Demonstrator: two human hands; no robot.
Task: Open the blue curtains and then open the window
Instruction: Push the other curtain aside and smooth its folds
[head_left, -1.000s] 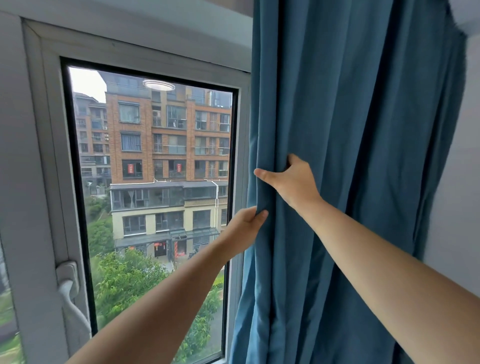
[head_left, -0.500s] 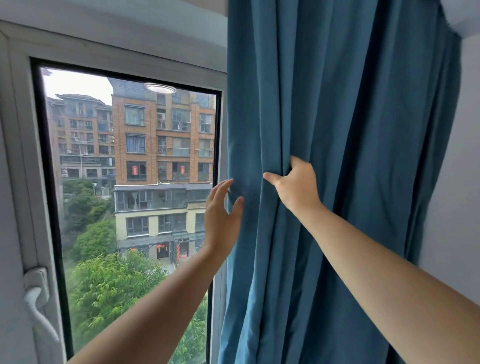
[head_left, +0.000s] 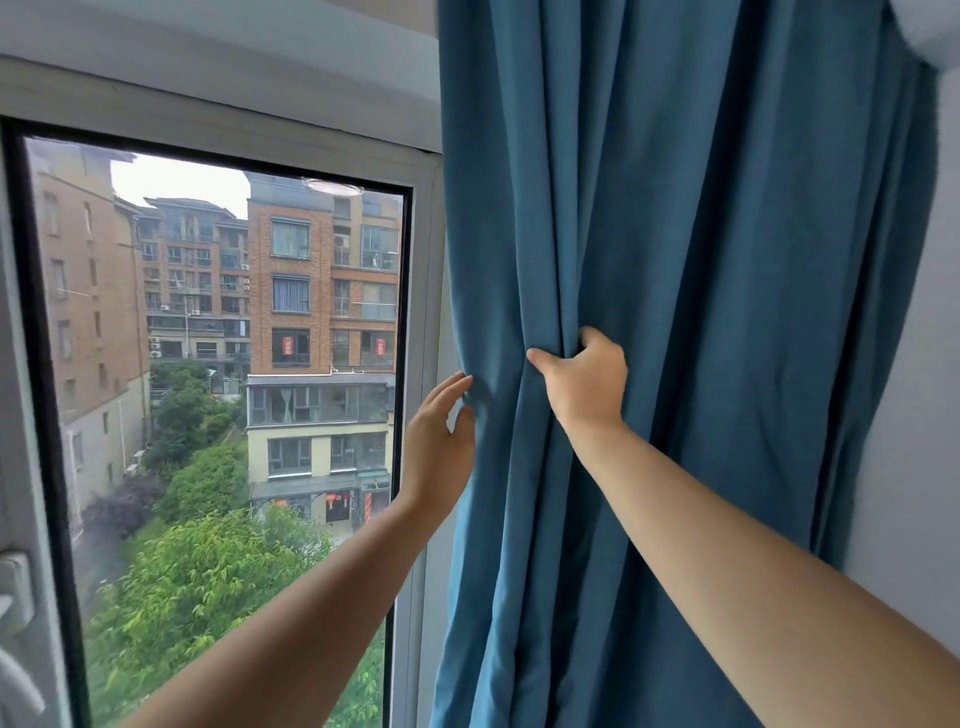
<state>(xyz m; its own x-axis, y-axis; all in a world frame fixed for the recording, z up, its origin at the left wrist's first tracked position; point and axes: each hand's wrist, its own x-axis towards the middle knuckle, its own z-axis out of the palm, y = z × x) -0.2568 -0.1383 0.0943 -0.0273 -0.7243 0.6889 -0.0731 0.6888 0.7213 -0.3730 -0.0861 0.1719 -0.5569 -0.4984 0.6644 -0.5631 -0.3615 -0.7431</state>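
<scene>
The blue curtain (head_left: 691, 260) hangs gathered in folds at the right side of the window (head_left: 218, 395), whose glass is uncovered and whose sash is closed. My right hand (head_left: 587, 382) grips a bunch of curtain folds at mid height. My left hand (head_left: 439, 447) is flat with fingers apart, its fingertips touching the curtain's left edge by the white window frame (head_left: 426, 312). The white window handle (head_left: 15, 613) shows at the far lower left edge, partly cut off.
A grey wall (head_left: 904, 467) stands right of the curtain. A white lintel (head_left: 208, 67) runs above the window. Outside are brick apartment blocks and green trees below.
My left hand let go of the curtain edge and opened flat against it. The view shifted right, so the window handle slid toward the left edge. My right hand kept its grip.
</scene>
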